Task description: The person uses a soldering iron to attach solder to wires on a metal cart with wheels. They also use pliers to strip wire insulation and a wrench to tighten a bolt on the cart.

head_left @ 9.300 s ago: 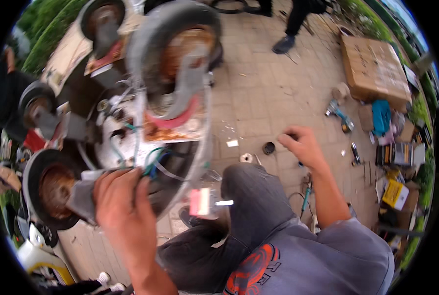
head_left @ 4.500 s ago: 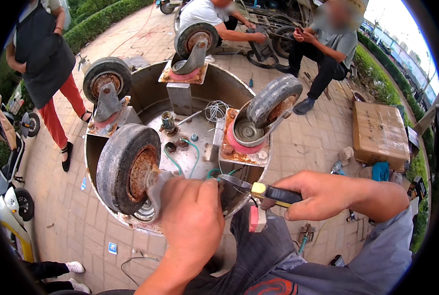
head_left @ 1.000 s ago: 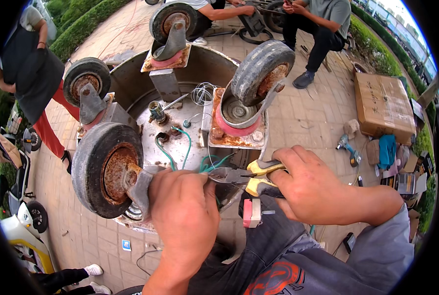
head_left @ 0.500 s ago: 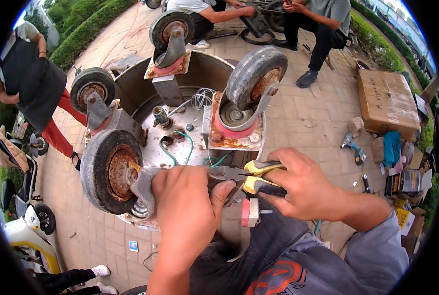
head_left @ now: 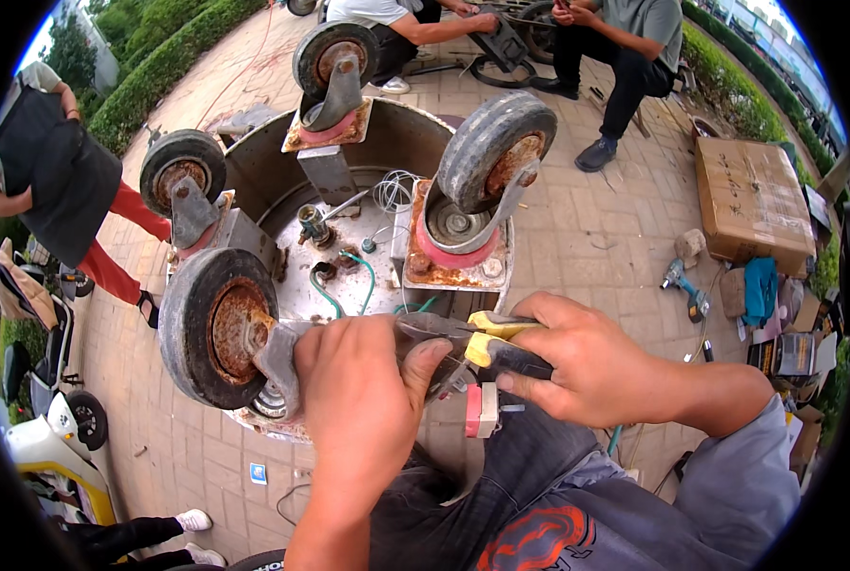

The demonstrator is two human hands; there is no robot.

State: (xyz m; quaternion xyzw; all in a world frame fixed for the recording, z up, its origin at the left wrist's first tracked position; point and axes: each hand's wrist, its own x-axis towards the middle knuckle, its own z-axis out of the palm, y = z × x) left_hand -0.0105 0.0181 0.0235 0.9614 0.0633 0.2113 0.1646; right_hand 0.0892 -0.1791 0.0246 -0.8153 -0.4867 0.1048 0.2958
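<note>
My right hand [head_left: 591,360] is closed round the yellow-and-black handles of a pair of pliers [head_left: 489,344]. The plier jaws reach left to the fingertips of my left hand [head_left: 363,376]. That hand is closed beside a rusty caster wheel [head_left: 220,328]; its fingers hide what they grip. Just below the jaws hangs a small red-and-white block [head_left: 482,410] with a metal prong. Both hands are over the near rim of an upturned round metal drum [head_left: 282,143], which has several casters on its underside. Green wires [head_left: 368,285] and a brass fitting [head_left: 313,226] show inside it.
At the right lie a cardboard box [head_left: 753,205], a teal cordless drill [head_left: 686,288] and mixed parts. A person in a dark apron [head_left: 54,171] stands at the left, near a parked scooter [head_left: 58,433]. Two people sit or crouch at the back.
My right hand and the pliers have shifted slightly, and the yellow handles sit a little further left. The red-and-white block hangs nearly as before. My left hand stays by the caster.
</note>
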